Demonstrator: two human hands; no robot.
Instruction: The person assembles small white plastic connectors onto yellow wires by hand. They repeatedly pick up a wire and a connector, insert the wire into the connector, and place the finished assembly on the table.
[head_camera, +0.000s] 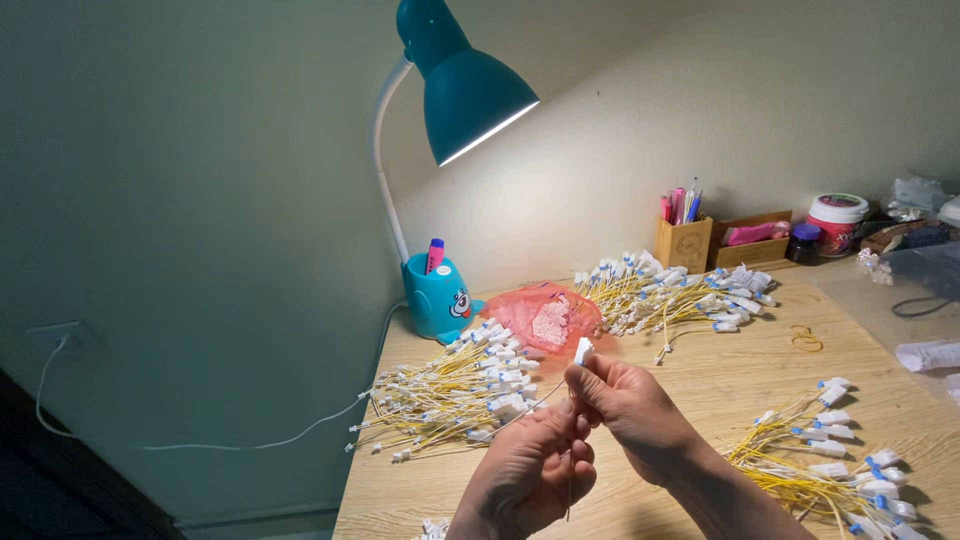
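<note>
My right hand (632, 408) pinches a small white connector (583, 350) at the end of a thin yellow cable, holding it up above the wooden desk (720, 375). My left hand (530, 470) sits just below and to the left, fingers curled around the thin cable strand (570, 495) that hangs down from them. Both hands touch each other over the desk's front middle. A pile of yellow cables with white and blue connectors (455, 392) lies just left of my hands.
Another cable pile (680, 290) lies at the back, a third (835, 455) at the right front. A pink plastic bag (545, 318), a teal desk lamp (462, 90) with a pen-holder base (437, 297), wooden pen holders (685, 240), a jar (836, 222) and rubber bands (806, 338) stand around.
</note>
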